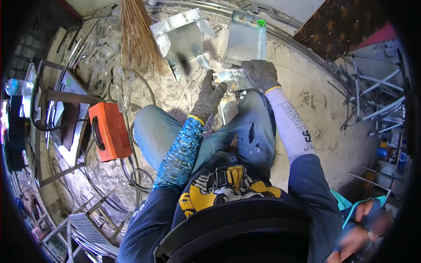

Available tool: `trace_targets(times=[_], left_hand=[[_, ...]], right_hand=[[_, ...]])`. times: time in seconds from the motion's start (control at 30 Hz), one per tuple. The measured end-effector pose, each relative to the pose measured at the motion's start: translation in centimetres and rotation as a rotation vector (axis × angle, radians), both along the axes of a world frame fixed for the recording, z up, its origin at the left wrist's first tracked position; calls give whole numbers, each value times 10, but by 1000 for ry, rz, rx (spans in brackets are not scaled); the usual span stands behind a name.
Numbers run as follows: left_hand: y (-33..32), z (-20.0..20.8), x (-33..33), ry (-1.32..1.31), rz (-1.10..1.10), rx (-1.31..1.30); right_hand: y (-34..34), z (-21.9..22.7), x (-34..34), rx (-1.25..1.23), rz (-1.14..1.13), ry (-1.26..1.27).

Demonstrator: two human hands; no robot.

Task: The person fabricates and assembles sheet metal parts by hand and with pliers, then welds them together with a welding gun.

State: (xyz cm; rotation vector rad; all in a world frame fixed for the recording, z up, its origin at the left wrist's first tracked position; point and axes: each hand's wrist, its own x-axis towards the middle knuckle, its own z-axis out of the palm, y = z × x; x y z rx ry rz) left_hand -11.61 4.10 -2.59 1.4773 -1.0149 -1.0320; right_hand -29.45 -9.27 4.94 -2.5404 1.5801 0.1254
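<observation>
A bent sheet-metal piece with several holes (pixel 233 80) is held up in front of my knees. My right hand (pixel 262 75), in a dark grey knit glove, is closed on its right end. My left hand (pixel 208 97), gloved alike, is beside its left end with thumb and forefinger spread apart. The left thumb reaches the piece's near corner; whether it presses there I cannot tell, and the other left fingers are partly hidden. Below the piece, a narrow shiny metal strip (pixel 228 108) shows between my legs; whether the two are joined is unclear.
Ahead on the dusty floor lie a cut, folded metal sheet (pixel 183 37) and a shallow metal tray (pixel 246 41). A straw broom (pixel 141 44) stands left of them. An orange machine (pixel 109 131) with cables sits at my left. Metal frames (pixel 379 98) stand right; another person (pixel 357 230) is behind right.
</observation>
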Motion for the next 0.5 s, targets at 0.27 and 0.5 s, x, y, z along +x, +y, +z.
trace_targets(times=[0.27, 0.5], left_hand=[[-16, -7, 21, -173, -108, -150], [-52, -89, 9, 705, 219, -162]], right_hand=[[7, 12, 1, 108, 7, 131], [11, 8, 2, -58, 201, 266]])
